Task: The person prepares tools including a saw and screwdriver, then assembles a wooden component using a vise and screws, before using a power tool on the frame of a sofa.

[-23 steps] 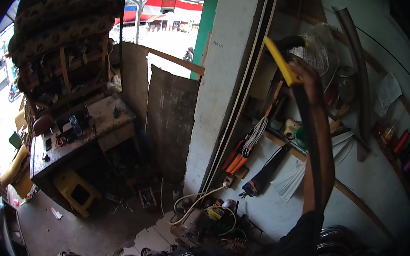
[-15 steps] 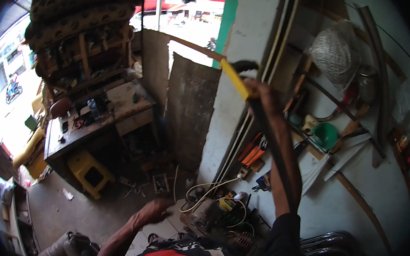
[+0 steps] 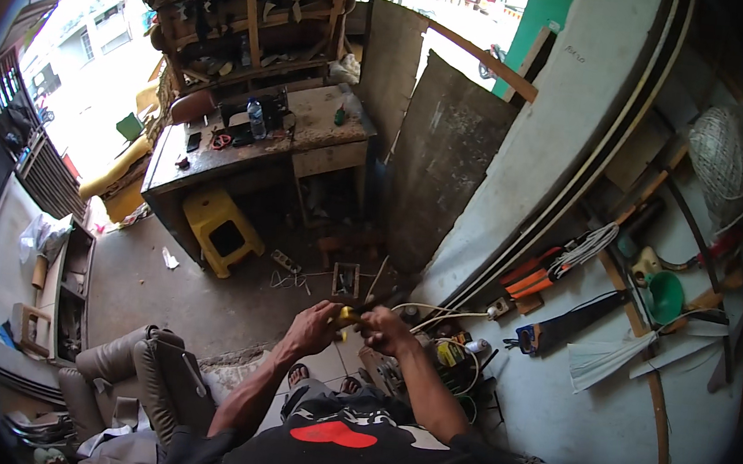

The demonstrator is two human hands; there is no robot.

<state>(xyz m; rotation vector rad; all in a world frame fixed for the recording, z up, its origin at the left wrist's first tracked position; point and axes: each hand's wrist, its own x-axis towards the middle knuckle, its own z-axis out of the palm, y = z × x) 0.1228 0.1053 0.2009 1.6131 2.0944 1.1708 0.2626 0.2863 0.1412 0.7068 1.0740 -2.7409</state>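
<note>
Left hand (image 3: 316, 326) and right hand (image 3: 386, 330) meet, fingers curled around a yellow-handled tool (image 3: 347, 316) in front of the shirt (image 3: 281, 456) — probably light, stiff, best gripped by its yellow part. Beyond: a yellow stool (image 3: 199, 208), then a desk (image 3: 314, 131).

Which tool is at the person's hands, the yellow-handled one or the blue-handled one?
The yellow-handled tool, between the left hand and the right hand; the blue-handled tool hangs on the wall, away from both.
</note>
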